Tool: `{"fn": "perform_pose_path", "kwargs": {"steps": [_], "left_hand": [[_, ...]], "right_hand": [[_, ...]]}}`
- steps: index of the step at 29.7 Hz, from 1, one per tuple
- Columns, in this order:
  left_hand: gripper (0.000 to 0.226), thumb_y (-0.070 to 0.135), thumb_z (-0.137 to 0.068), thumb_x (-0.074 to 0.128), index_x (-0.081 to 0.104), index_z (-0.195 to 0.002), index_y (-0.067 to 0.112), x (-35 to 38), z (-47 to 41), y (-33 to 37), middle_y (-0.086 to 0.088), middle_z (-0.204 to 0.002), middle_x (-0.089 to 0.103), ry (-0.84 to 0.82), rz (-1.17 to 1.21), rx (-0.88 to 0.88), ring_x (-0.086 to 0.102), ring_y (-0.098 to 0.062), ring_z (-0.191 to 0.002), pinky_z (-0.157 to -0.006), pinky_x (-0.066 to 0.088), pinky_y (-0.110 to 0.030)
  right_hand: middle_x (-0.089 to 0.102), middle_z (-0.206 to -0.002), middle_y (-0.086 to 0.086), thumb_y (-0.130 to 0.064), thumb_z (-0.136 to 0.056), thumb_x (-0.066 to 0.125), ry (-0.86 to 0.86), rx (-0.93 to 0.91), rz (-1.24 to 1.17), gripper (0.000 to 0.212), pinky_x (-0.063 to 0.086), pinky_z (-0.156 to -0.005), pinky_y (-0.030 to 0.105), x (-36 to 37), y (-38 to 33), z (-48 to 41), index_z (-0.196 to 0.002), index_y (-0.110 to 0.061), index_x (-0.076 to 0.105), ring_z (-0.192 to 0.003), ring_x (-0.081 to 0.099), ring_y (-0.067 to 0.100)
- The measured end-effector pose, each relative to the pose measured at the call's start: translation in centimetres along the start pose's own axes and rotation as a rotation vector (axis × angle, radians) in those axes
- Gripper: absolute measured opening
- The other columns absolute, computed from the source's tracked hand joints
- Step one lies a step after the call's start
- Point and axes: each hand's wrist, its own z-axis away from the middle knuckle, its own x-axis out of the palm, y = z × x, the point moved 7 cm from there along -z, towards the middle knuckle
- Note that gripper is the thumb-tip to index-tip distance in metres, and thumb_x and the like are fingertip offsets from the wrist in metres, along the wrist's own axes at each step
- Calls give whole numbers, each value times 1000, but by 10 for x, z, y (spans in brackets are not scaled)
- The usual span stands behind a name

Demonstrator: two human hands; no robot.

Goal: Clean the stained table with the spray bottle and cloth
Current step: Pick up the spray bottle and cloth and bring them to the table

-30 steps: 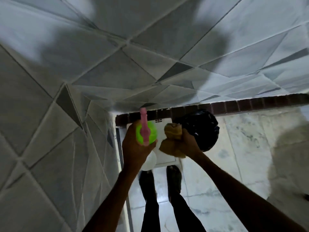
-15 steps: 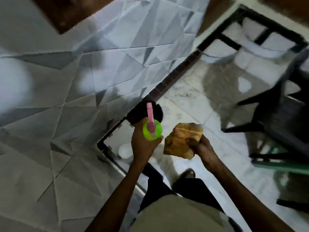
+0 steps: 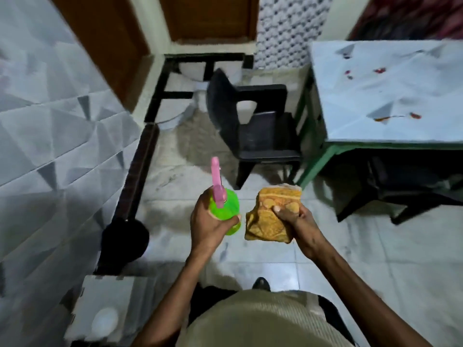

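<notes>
Carrying step, by the look of it: tools in hand, cleaning not yet begun.

Grips the green spray bottle (image 3: 226,206) in the left hand (image 3: 209,221), with fingers and thumb curled round its body and the pink trigger head (image 3: 216,176) pointing up and away. Clutches the folded orange cloth (image 3: 270,216) in the right hand (image 3: 298,221), with the thumb pressed on its upper face and the fingers wrapped underneath. Holds the two just beside each other, not touching, out in front of the body and above the tiled floor (image 3: 350,259).

Stands well apart from the bench (image 3: 375,116), off toward the upper right of the view. Shows red-brown stains on the pale top: a few spots near the far side (image 3: 379,70), plus a smear and spots nearer the front edge (image 3: 414,115). No sign of wetting or wiping there, so likely none of the actual cleaning done.

Calls next for stepping forward and to the right, past the black chair (image 3: 258,126) parked just beside the bench's green left leg. Then needs the nozzle turned down toward the stains, a squeeze or two on the trigger, and the cloth brought over the wetted patches. May also need a regrip of the left hand to reach the trigger; finger placement there hidden from this angle. Worth opening the cloth out a little before wiping, given its tight fold.
</notes>
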Motion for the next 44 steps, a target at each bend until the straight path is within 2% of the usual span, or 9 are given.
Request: {"fn": "perform_pose_path", "kwargs": {"steps": [6, 11, 15, 23, 26, 33, 37, 40, 44], "left_hand": [[78, 50, -42, 86, 60, -115, 40, 175, -28, 122, 13, -106, 69, -209, -29, 128, 66, -11, -99, -86, 54, -30], [82, 51, -43, 90, 60, -118, 37, 302, -53, 203, 8, -111, 69, -355, 45, 226, 67, -14, -103, -91, 55, -43], [76, 39, -48, 95, 62, -115, 26, 412, -70, 263, -2, -105, 73, -458, 88, 274, 71, -26, -97, -84, 58, -51], [82, 58, -45, 87, 59, -118, 34, 650, -66, 401, 11, -110, 69, -594, -14, 452, 67, -12, -102, -89, 56, -40], [82, 57, -46, 87, 59, -118, 32, 737, -48, 450, 10, -109, 69, -624, -3, 479, 67, -13, -101, -88, 55, -40], [77, 53, -46, 87, 59, -116, 36, 881, -4, 504, 11, -105, 70, -643, 31, 431, 68, -17, -98, -85, 56, -42], [71, 34, -51, 94, 60, -114, 31, 970, 20, 522, 1, -101, 72, -633, 61, 331, 71, -23, -93, -79, 59, -49], [59, 24, -57, 94, 60, -103, 36, 1011, 46, 552, 11, -94, 71, -495, 94, 307, 67, 2, -86, -78, 56, -28], [66, 32, -49, 92, 64, -108, 36, 1048, 64, 572, 13, -100, 73, -375, 122, 241, 70, -10, -94, -87, 56, -41]], "right_hand": [[78, -107, 9, -4, -82, 77, 205, -47, -148, 36, 61, -72, 34, -176, -66, 2, -116, -11, 68, -94, 76, 27], [79, -101, 6, -4, -84, 76, 365, -94, -225, 30, 62, -70, 34, -301, -114, -9, -111, -14, 69, -89, 76, 23], [77, -108, 12, -5, -83, 77, 459, -121, -247, 35, 60, -85, 45, -406, -150, -28, -116, -11, 69, -98, 74, 30], [79, -100, 8, -2, -81, 78, 660, -161, -344, 29, 60, -69, 31, -620, -222, -42, -107, -11, 71, -87, 76, 23], [78, -103, 9, -3, -81, 77, 714, -171, -389, 30, 60, -73, 33, -705, -244, -35, -110, -10, 71, -90, 76, 24], [77, -108, 11, -2, -85, 72, 690, -196, -420, 32, 60, -70, 33, -864, -276, -27, -116, -10, 69, -93, 75, 27], [76, -111, 15, -2, -86, 71, 614, -200, -386, 35, 62, -79, 42, -967, -300, -31, -120, -6, 67, -99, 73, 33], [74, -113, 18, -1, -86, 71, 512, -181, -358, 37, 61, -84, 46, -1032, -333, -38, -122, -5, 66, -102, 72, 37], [76, -108, 16, -1, -87, 69, 399, -193, -297, 28, 63, -79, 43, -1081, -378, -56, -114, -9, 70, -98, 74, 33]]}}
